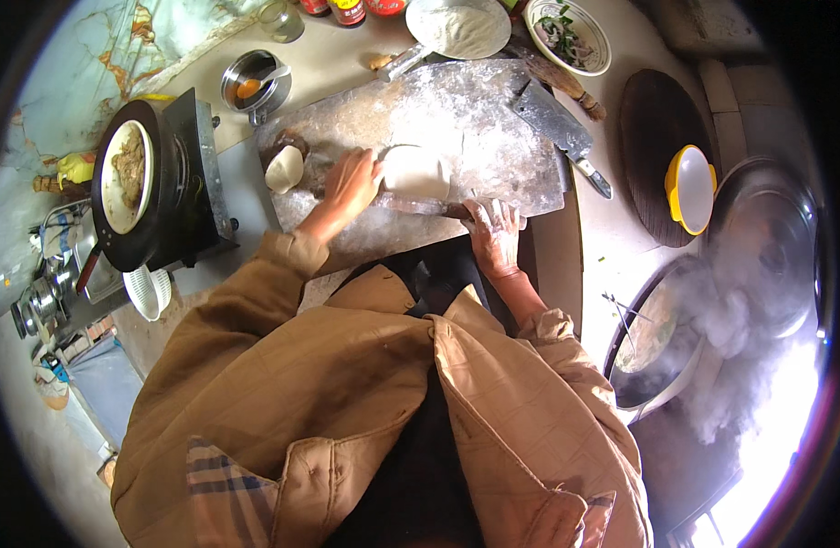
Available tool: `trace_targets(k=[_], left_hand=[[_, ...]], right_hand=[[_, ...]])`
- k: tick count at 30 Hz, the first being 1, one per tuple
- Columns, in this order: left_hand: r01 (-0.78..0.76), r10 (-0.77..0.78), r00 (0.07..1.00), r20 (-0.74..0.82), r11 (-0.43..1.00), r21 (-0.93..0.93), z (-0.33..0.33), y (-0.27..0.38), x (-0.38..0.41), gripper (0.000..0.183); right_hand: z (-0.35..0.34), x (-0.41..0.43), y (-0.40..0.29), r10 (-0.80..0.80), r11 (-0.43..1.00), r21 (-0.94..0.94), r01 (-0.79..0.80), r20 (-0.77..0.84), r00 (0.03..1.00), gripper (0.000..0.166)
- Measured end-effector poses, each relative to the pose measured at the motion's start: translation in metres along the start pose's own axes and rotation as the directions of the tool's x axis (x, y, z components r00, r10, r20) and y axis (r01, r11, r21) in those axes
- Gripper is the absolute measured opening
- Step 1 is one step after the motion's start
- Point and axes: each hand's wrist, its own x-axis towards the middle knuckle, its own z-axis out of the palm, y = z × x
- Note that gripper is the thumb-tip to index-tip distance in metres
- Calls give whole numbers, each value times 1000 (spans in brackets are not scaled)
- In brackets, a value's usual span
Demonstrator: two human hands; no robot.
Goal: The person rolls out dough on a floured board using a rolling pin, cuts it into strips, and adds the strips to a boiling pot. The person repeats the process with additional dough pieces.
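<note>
A flattened piece of pale dough (416, 171) lies on a floured wooden board (365, 113). My left hand (353, 179) has its fingers curled at the dough's left edge; whether they pinch it is hidden. Along the near side of the dough runs a wooden rolling pin (420, 204), passing close by my left wrist. My right hand (494, 229), dusted with flour, grips the pin's right end. Another lump of dough (284, 169) sits at the board's left end. A cleaver (553, 123) rests on the right part, its handle past the board's edge.
Behind the board stand a pan of flour (468, 31) and a bowl of chopped food (568, 38). Left are a metal pot (255, 85) and a wok (160, 188) holding a dish. Steam rises from a large wok (656, 377) at right, near a yellow bowl (692, 190).
</note>
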Motion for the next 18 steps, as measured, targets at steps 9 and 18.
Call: trace_targets(k=[9, 18], left_hand=[[-39, 119, 799, -589, 988, 148, 11, -29, 25, 34], [22, 123, 675, -727, 982, 187, -6, -41, 109, 47]], right_hand=[[35, 83, 18, 14, 968, -246, -47, -134, 991, 56], [37, 178, 53, 90, 960, -240, -142, -214, 973, 59]])
